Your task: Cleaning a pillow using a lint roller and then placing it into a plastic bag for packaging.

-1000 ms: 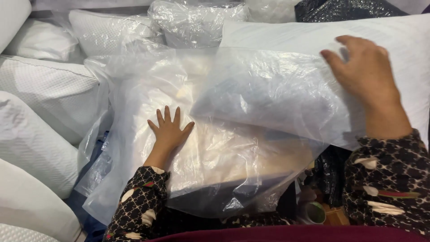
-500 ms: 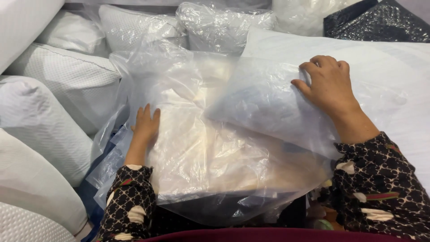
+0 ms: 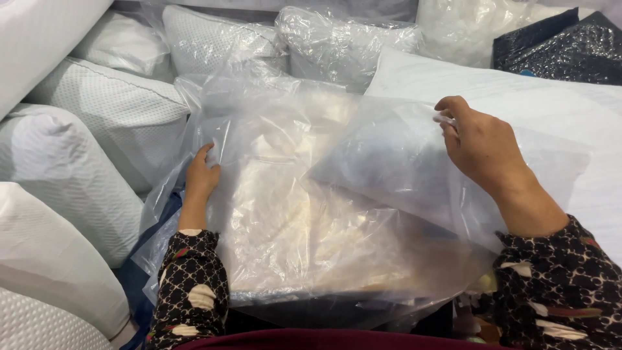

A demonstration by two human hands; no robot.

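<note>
The right hand [image 3: 483, 146] pinches the upper edge of a clear plastic bag [image 3: 395, 168] between thumb and fingers, closed on the film and lifting it off the stack of clear bags [image 3: 291, 240] that lies below and to its left. The left hand [image 3: 202, 176] is curled at the far left edge of that stack, fingers folded onto the plastic and seemingly holding it down; whether it truly grips a layer cannot be told. Beyond the right hand a large white pillow [image 3: 518, 97] lies flat, and further back sit 2 wrapped pillows [image 3: 337, 45] and a dark bag [image 3: 557, 45]. To the left of the left hand stand several bare white pillows [image 3: 78, 162]. To separate the bag cleanly, it would likely help to keep the left hand pressing firmly so only 1 sheet rises, and to peel slowly, since thin film tends to cling and drag its neighbours along.
</note>
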